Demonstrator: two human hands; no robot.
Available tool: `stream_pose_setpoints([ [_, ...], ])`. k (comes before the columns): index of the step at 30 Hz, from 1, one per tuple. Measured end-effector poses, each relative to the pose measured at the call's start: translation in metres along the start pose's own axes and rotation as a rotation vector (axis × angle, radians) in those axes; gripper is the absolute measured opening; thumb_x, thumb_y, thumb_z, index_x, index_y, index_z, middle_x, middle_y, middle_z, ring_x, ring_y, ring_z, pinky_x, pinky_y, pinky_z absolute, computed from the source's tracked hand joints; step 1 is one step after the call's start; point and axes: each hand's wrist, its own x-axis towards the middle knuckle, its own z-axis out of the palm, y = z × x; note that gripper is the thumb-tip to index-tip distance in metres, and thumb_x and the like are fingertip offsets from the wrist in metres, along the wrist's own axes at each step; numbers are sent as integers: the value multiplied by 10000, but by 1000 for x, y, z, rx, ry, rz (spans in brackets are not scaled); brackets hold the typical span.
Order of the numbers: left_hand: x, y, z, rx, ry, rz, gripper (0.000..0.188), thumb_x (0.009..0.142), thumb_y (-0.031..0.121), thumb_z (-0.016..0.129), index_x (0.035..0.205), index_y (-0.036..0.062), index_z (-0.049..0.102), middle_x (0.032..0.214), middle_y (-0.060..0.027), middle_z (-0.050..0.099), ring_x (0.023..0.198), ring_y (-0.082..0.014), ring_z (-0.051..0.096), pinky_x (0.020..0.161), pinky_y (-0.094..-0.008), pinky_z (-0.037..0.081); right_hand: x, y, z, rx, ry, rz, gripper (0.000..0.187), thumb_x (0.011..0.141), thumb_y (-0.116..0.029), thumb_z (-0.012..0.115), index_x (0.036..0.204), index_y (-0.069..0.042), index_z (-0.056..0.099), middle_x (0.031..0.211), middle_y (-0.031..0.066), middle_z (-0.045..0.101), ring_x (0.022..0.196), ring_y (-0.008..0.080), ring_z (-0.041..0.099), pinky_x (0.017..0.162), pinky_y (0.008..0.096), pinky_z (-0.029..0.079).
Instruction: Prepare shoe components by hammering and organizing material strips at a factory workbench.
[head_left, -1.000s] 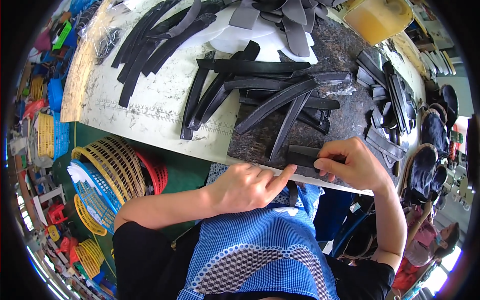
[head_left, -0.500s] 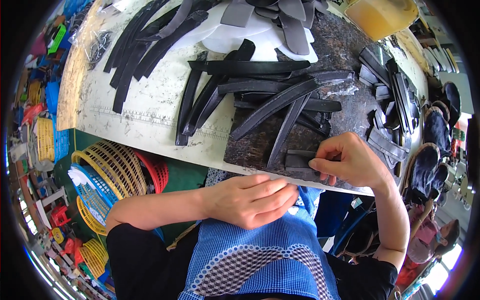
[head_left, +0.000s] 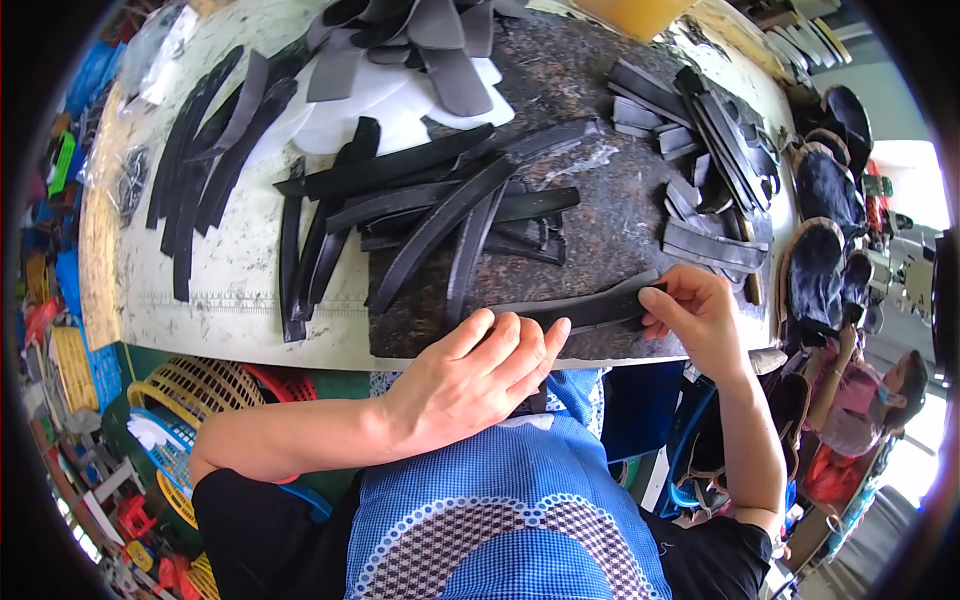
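A long black strip (head_left: 605, 308) with a grey edge lies along the near edge of the dark mottled board (head_left: 640, 225). My right hand (head_left: 695, 315) pinches its right end between thumb and fingers. Curled fingers of my left hand (head_left: 475, 370) close over its left part, hiding some of it. Just beyond my hands, several black strips (head_left: 440, 230) lie crossed in a loose heap. Shorter dark strips (head_left: 712, 245) are piled at the right of the board.
More black strips (head_left: 215, 140) lie far left, beside grey tongue-shaped pieces (head_left: 455, 80) on white sheets. A yellowish container (head_left: 635, 12) stands at the back. Dark shoe-shaped pieces (head_left: 815, 265) line the right. Baskets (head_left: 205, 390) are below the table's left edge; another person (head_left: 865, 400) is at right.
My left hand has come up from the apron to the strip. A long strip now stretches between my hands, where a short dark piece showed by my right hand. The view has shifted right.
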Motion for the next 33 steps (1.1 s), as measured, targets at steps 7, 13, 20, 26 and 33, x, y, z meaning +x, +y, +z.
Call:
stream_pose_setpoints([
  [7,9,2,-2,-51,-56,-61,737,860,483,678,1424,28,543,1118,-63,562,1025,-219,562,957,-378,441,2,4,20,-417,224,-231,289,832,-135,803,832,-8,544,614,43,563,526,95,523,505,272,435],
  [13,8,-10,-2,-376,91,-28,544,897,423,695,1240,3,657,1057,-63,634,1014,-209,596,919,-344,463,-11,9,3,-262,220,-250,181,855,-51,780,859,-25,600,649,-30,555,584,31,498,512,208,383],
  [20,-19,-73,-17,-318,531,-309,221,803,154,793,998,84,719,835,-18,639,768,-180,616,747,-339,473,-5,-3,-108,-839,900,-421,275,913,-121,732,1010,-53,484,677,-7,308,610,98,307,542,289,289],
  [26,3,-176,-33,-247,733,-562,198,862,53,715,1056,71,682,928,-49,669,866,-199,656,754,-328,508,25,-60,-27,-517,262,-799,357,967,-37,573,646,-26,417,598,-1,388,536,91,333,482,310,227],
  [33,92,-239,-19,23,679,-465,273,870,256,751,1061,73,683,948,-58,639,872,-229,649,809,-375,546,81,-137,80,-700,-262,-1078,546,1020,-437,549,635,-50,539,597,107,539,539,345,566,522,449,455],
])
